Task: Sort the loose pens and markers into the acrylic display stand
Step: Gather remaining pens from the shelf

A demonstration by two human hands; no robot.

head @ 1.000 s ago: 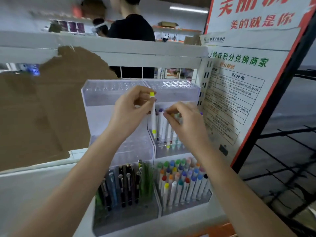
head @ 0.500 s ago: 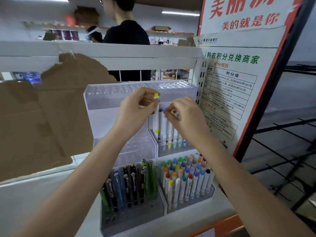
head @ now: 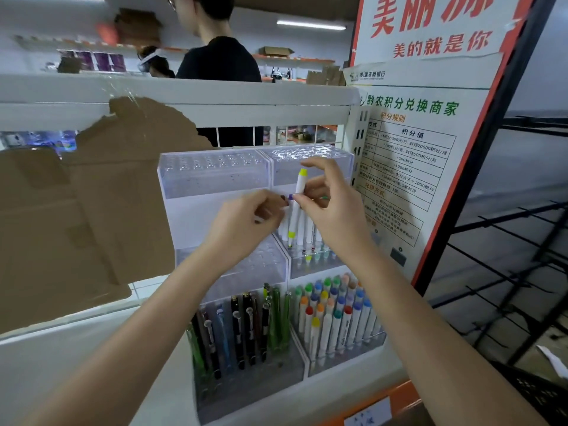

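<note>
Bare forearms, no sleeves visible

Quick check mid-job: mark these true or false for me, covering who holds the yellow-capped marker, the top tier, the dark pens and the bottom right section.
1. The right hand holds the white marker with yellow caps. True.
2. The top tier of the clear acrylic display stand is full of markers. False: its holes show nothing in them.
3. The dark pens stand in the bottom left section. True.
4. The bottom right section holds only black pens. False: it holds white markers with coloured caps.
5. The left hand rests on the shelf. False: it is raised at the middle tier's markers.
</note>
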